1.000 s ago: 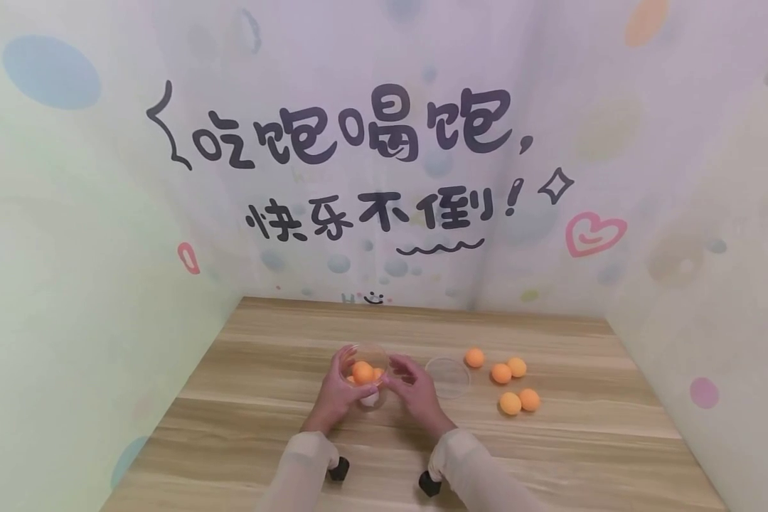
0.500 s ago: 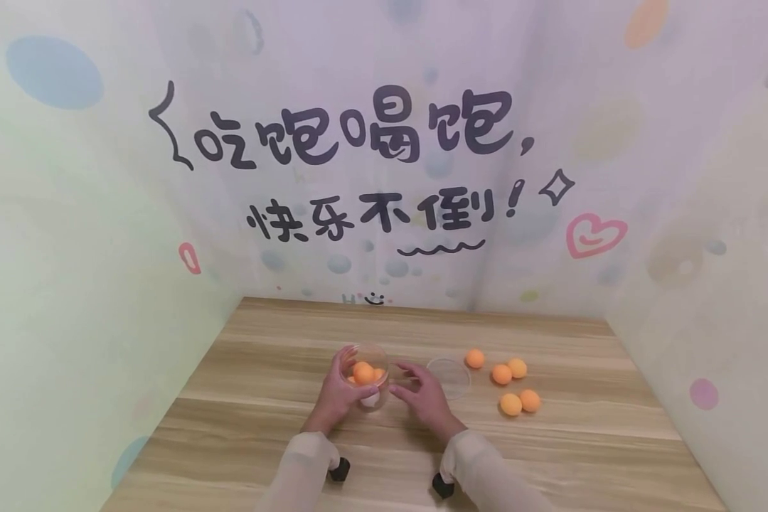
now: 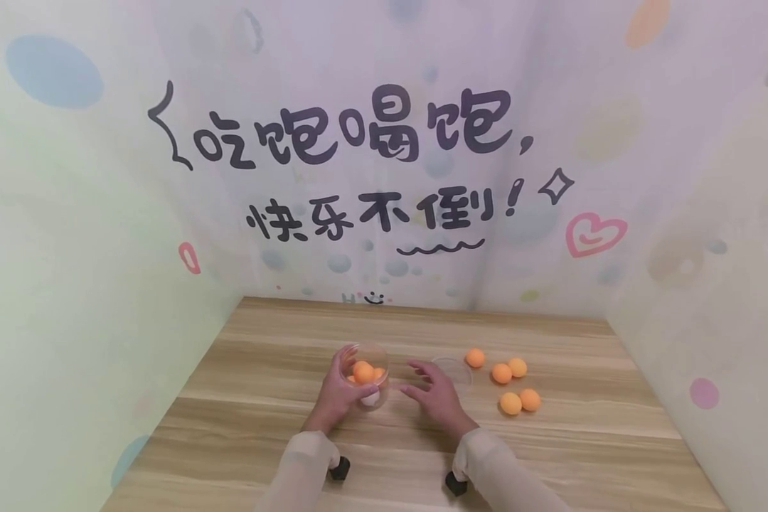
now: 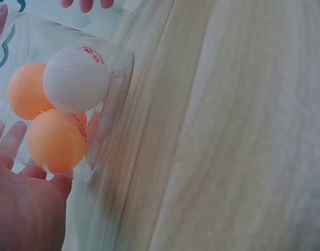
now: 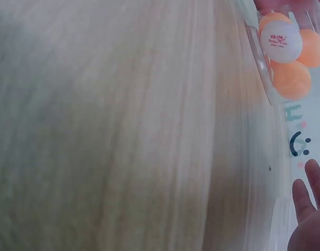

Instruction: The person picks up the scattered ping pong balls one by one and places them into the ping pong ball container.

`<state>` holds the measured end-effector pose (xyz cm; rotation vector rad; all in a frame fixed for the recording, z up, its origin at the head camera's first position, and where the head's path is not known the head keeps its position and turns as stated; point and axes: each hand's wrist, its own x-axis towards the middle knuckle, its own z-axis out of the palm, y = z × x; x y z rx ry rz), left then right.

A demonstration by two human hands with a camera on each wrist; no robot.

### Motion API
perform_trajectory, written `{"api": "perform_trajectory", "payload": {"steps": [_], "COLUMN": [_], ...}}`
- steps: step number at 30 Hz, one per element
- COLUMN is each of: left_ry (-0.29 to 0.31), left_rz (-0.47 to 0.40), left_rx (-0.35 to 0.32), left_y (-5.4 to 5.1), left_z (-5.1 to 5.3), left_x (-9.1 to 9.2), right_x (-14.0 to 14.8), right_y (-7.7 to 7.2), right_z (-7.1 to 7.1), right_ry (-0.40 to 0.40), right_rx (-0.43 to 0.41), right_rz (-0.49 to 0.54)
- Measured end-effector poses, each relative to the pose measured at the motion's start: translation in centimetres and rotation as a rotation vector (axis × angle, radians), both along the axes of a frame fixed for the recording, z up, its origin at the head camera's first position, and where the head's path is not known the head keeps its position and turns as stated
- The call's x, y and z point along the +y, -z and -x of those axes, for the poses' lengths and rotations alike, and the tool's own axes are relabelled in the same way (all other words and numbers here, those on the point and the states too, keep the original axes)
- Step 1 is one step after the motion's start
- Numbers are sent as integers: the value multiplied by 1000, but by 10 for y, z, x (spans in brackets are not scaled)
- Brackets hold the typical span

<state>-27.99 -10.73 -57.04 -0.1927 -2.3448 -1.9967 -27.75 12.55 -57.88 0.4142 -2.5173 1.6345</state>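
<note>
My left hand point(image 3: 335, 393) holds a clear round container point(image 3: 372, 350), fingers on its far left side and thumb across the front. Inside lie several table tennis balls: orange ones point(image 4: 56, 140) and a white one point(image 4: 77, 78) with red print, seen low through the wall in the left wrist view. To the right of the container, and apart from it, is my right hand point(image 3: 440, 393), its fingers spread and holding nothing. Behind that hand a clear round disc like a lid point(image 3: 459, 371) lies on the table, partly hidden by it.
Several loose orange table tennis balls point(image 3: 510, 404) lie on the wooden table point(image 3: 256, 412) to the right of the disc. Printed wall sheets point(image 3: 384, 277) stand behind the table and along both sides.
My right hand has drawn away from the container to the right and now covers part of the disc. The left hand and the container stay in place.
</note>
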Motion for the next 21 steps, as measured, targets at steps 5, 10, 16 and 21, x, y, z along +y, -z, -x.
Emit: {"api": "perform_trajectory", "payload": {"steps": [5,10,16,21], "left_ry": [-2,3,6,4], "left_rz": [0,10,5,7], "left_rx": [-1,-1,4,1], "left_y": [0,0,0,1], "left_z": [-2,-2,-1,-1], "left_x": [1,1,-1,-1], "right_x": [6,12,19,24], "right_y": [1,-1,-1,1], "right_z": [1,0,0,2], "right_ry": [19,14,42,58], "right_rx": [42,63,114,201], "right_rz": [-34,-91,-189,-224]}}
